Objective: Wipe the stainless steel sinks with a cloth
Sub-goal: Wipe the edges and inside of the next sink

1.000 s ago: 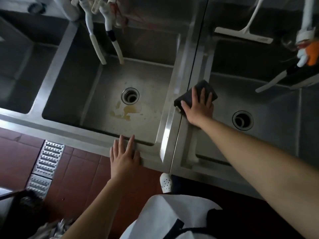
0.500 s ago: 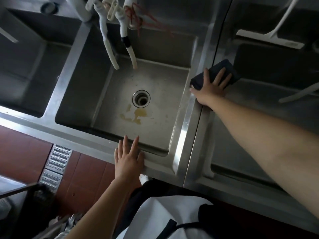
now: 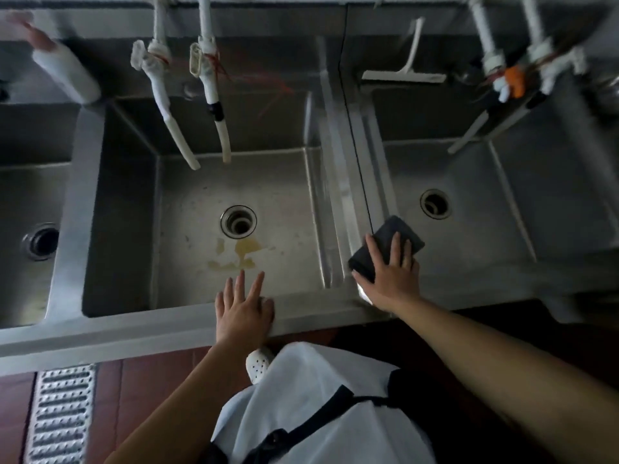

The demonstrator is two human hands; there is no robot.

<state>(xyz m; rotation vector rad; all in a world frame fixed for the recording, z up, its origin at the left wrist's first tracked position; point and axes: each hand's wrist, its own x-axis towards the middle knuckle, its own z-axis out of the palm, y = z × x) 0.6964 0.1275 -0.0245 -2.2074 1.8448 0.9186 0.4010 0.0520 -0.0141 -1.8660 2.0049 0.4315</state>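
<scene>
Three stainless steel sinks stand side by side: the middle sink (image 3: 127, 202) has a yellow stain (image 3: 246, 249) just in front of its drain (image 3: 238, 221), the right sink (image 3: 509, 209) and the left sink (image 3: 20, 195) flank it. My right hand (image 3: 390, 279) presses a dark folded cloth (image 3: 400, 234) flat against the near left corner of the right sink, by the divider (image 3: 348, 182), fingers straight over it. My left hand (image 3: 243, 304) rests on the front rim (image 3: 134, 324) of the middle sink, fingers spread and straight.
White hoses (image 3: 174, 128) hang from taps over the middle sink, more pipes (image 3: 489, 61) over the right one. A white squeegee (image 3: 407, 73) lies on the back ledge. A metal floor grate (image 3: 58, 413) is set in red tiles at lower left.
My right hand slid the cloth along the divider from the far end back toward the front rim. The left hand stayed on the front rim while the view shifted.
</scene>
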